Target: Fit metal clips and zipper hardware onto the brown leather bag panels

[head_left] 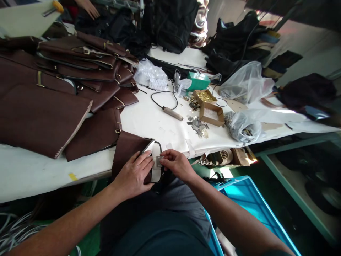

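At the table's front edge, my left hand (134,174) grips a dark brown leather bag piece (126,147), its fingers lying over the edge. The piece has a pale lining and dark edging, and part of it is hidden under the hand. Between the thumb and fingers of my right hand (176,164) is a small grey metal plate (158,161), held against the pale lining. More loose metal plates (197,126) lie farther up the table, beside an open cardboard box (212,113).
Brown leather bag pieces (39,106) are stacked at left. A wooden-handled tool (172,113) with a cord lies mid-table, near a box of gold-coloured parts (205,96) and a green box (198,81). A blue crate (247,199) stands below right. Another person's hand (88,8) shows at the back.
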`<state>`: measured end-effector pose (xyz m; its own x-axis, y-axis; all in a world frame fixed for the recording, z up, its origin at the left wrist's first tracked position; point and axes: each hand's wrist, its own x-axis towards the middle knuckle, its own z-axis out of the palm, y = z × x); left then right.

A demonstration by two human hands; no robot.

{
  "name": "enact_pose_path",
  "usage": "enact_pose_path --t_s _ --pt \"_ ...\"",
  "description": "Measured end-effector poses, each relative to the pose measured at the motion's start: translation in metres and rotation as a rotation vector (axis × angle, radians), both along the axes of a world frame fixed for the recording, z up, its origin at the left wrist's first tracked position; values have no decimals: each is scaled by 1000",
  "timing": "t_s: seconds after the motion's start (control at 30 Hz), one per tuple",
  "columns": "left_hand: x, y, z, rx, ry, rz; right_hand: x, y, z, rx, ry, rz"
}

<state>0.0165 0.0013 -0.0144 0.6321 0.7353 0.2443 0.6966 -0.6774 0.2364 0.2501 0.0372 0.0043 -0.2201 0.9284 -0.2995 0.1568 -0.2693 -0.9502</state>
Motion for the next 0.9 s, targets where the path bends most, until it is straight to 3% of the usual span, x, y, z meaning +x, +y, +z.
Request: enact_pose_path --t_s 0.2,0.53,0.73,0.9 --pt "0 0 4 2 4 -2 -12 -5 -17 75 -168 -12" --pt "-3 2 1 -8 12 -32 -12 4 -5 208 -514 104" --pt "-3 3 0 -41 21 -29 -13 8 -5 250 -594 159" --pt "-1 5 3 -51 14 -17 2 27 11 351 -603 244"
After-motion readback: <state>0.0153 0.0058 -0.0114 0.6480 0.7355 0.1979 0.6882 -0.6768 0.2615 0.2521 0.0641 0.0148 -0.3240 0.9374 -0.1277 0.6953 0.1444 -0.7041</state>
